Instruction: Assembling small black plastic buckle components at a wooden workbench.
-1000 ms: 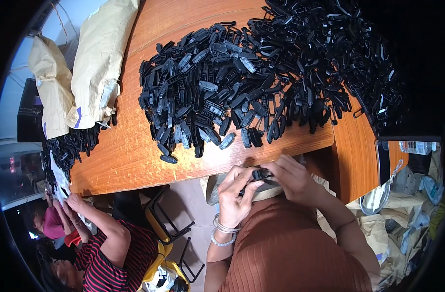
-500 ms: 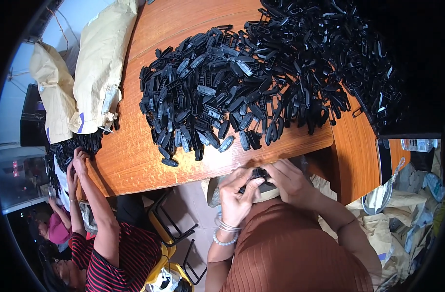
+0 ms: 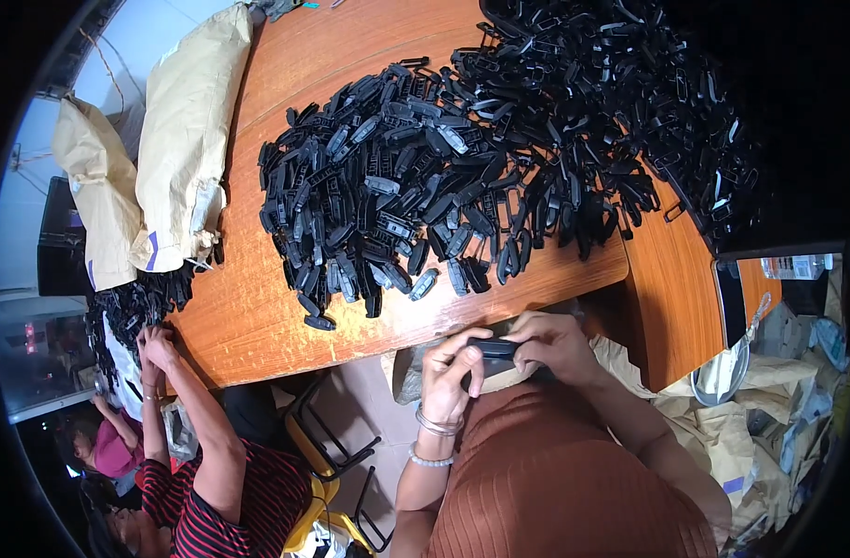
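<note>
Two hands held one small black plastic part just below the near edge of the wooden table, above the lap. Left hand: fingers curled, thumb and forefinger pinching the part's left end; bracelets at the wrist. Right hand: fingers closed over the part's right end, pressing it from above. A crumpled pale bag lay under both hands.

On the table, well beyond the hands: one large heap of black plastic clips, spreading right into a tangle of black loop-shaped pieces. Far left: two stuffed tan sacks, with a smaller heap of black parts below them.

Lower left: a co-worker in a striped shirt, one hand raised to that smaller heap.
</note>
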